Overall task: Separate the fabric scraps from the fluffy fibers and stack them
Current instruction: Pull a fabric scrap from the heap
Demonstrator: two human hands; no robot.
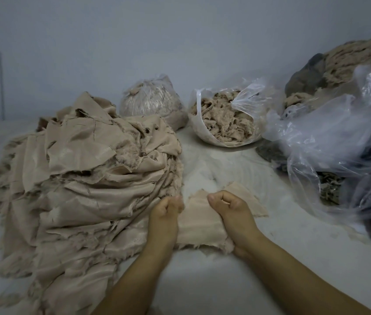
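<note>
Holding one fabric scrap between both hands, near centre | left hand pinches its left edge, right hand curls round its right side | scrap's long axis runs near-to-far | stack of scraps lies immediately left, nearest the left hand | fluffy fibers bagged far right.

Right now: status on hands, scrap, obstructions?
Left hand and right hand both grip one beige scrap. Scrap stack immediately left. Fiber bag behind, apart. Nothing blocking.
</note>
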